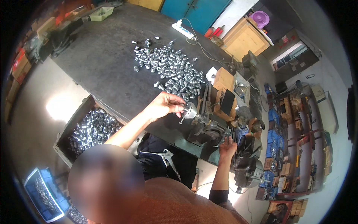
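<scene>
Metal fittings at a chuck, work in progress. Your left hand (164,106) has its thumb and fingers pinching a small metal part (182,106) at the mouth of the grey conical chuck (190,111), by the near edge of the desk (100,52); the fingers cover most of the part. Your right hand (227,148) is beside the machine (209,130) that carries the chuck; whether its grip is closed on anything, you cannot tell from this view. A loose heap of fittings (167,63) spreads over the middle of the desk and reaches toward the chuck. A second lot of fittings (95,128) lies in the crate (60,140) just outside the near edge, left of your body. The work therefore appears to be mid-batch: one part is at the chuck, and many pieces lie in both lots. Which lot is finished and which is waiting cannot be told, since the pieces look alike at this scale. The part in your left grip does not yet appear complete, as it has not left the chuck.
</scene>
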Tool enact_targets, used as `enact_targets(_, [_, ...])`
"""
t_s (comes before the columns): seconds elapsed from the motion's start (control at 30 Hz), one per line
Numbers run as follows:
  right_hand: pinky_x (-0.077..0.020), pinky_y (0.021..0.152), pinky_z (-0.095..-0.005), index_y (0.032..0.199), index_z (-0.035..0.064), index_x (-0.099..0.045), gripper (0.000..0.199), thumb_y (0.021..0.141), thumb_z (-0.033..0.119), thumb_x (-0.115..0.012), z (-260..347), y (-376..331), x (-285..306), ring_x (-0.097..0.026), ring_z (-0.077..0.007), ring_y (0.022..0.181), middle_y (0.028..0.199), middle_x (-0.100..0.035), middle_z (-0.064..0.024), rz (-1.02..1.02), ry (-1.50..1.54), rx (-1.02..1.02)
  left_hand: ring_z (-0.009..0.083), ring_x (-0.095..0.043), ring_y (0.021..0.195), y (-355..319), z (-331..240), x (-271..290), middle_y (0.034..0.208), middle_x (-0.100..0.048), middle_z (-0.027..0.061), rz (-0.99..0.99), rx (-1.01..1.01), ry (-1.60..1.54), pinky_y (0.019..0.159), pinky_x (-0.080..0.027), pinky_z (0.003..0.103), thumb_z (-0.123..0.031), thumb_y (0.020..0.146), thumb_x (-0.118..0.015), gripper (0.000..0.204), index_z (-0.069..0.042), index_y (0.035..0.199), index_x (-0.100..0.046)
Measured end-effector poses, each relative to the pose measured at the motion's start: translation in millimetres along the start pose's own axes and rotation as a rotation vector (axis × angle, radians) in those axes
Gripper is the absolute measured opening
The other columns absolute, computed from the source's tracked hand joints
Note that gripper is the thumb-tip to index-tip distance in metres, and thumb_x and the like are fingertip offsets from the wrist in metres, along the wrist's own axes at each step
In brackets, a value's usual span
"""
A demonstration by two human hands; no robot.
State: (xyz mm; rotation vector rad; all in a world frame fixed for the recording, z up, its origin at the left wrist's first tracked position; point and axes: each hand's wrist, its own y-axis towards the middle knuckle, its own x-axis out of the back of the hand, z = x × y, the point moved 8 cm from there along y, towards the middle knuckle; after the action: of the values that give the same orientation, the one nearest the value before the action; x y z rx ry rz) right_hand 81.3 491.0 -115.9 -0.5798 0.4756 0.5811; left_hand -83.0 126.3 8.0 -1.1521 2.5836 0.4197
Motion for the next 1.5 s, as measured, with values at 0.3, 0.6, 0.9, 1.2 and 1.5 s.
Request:
enact_targets(0.3, [-0.0391, 0.076, -0.0331, 0.106, 0.0054, -0.053, 0.035, 0.08, 0.023, -0.037, -17, 0, -21, -0.047, -0.0169, 0.079, 0.091, -0.055, -0.0038, 0.082, 0.006, 0.074, 0.0117, -0.062, 0.076, 2, -14, -4, 0.084, -0.064, 0.0074, 0.069, -0.062, 0.157, 0.072, -0.05, 0.023, 0.013, 0.074, -0.057, 0.025, 0.003, 0.096, -0.062])
enact_targets(0.6, [-0.0236, 0.046, -0.0234, 0.093, 0.0008, -0.052, 0.02, 0.082, 0.013, -0.041, -14, -52, -10, -0.025, -0.0097, 0.049, 0.057, -0.029, 0.0033, 0.075, 0.133, 0.051, 0.0066, -0.057, 0.068, 5, -19, -2, 0.08, -0.065, 0.0053, 0.084, -0.114, 0.306, 0.059, -0.045, 0.02, 0.009, 0.073, -0.061, 0.023, 0.003, 0.096, -0.062])
enact_targets(0.9, [-0.0188, 0.036, -0.0212, 0.083, 0.0038, -0.056, 0.021, 0.074, 0.017, -0.043, 63, -69, -89, -0.021, -0.0072, 0.042, 0.056, -0.03, 0.0033, 0.266, -0.082, 0.152, 0.0081, -0.055, 0.056, 4, -6, 1, 0.068, -0.061, 0.0057, -0.015, -0.146, 0.25, 0.052, -0.047, 0.022, -0.008, 0.08, -0.065, 0.017, 0.005, 0.091, -0.062])
enact_targets(1.2, [-0.0307, 0.046, -0.0248, 0.087, -0.0005, -0.055, 0.023, 0.079, 0.013, -0.039, 9, 55, -65, -0.028, -0.0109, 0.046, 0.059, -0.035, 0.0009, 0.107, -0.088, 0.184, 0.0082, -0.056, 0.056, 1, -1, -3, 0.067, -0.061, 0.0061, -0.068, -0.124, 0.149, 0.052, -0.048, 0.022, -0.009, 0.082, -0.063, 0.015, 0.005, 0.088, -0.063])
enact_targets(1.5, [-0.0419, 0.059, -0.0286, 0.092, 0.0042, -0.058, 0.021, 0.081, 0.018, -0.047, -3, 63, -50, -0.051, -0.0151, 0.066, 0.072, -0.054, -0.0046, 0.104, -0.411, 0.155, 0.0078, -0.055, 0.054, 3, 5, -2, 0.066, -0.061, 0.0055, -0.153, -0.082, 0.128, 0.05, -0.047, 0.021, -0.01, 0.082, -0.063, 0.015, 0.005, 0.087, -0.063])
